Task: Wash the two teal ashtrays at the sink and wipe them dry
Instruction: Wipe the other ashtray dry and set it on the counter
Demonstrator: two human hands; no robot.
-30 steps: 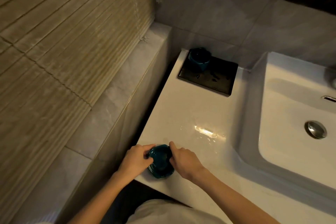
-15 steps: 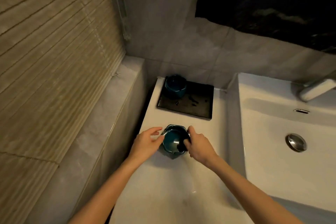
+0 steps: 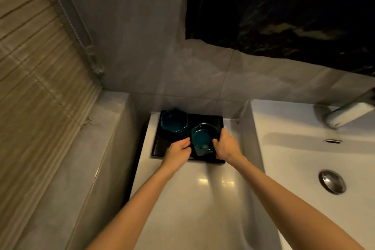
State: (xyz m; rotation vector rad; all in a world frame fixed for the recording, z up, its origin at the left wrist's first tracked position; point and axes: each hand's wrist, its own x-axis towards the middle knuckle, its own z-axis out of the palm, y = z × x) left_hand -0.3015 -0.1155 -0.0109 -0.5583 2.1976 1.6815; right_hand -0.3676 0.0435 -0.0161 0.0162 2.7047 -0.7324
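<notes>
Two teal ashtrays are on a black tray (image 3: 219, 121) at the back of the white counter. One teal ashtray (image 3: 174, 122) stands in the tray's back left corner, untouched. The second teal ashtray (image 3: 202, 137) is over the tray's right half, between my hands. My right hand (image 3: 226, 146) grips its right rim, thumb on the outside and fingers curled over the edge. My left hand (image 3: 177, 148) lies at its left side with fairly straight fingers touching the wall. I cannot tell whether this ashtray rests on the tray or hovers just above it.
The white sink basin (image 3: 294, 158) with a metal drain plug (image 3: 331, 181) lies to the right, with the faucet spout (image 3: 347, 114) above it. A grey stone ledge (image 3: 81, 158) and a slatted blind (image 3: 34, 79) are to the left. The tiled wall stands right behind the tray.
Both hands have carried the second ashtray from the counter's front edge back onto the tray area, beside the first ashtray. My left hand's grip has loosened to straight fingers.
</notes>
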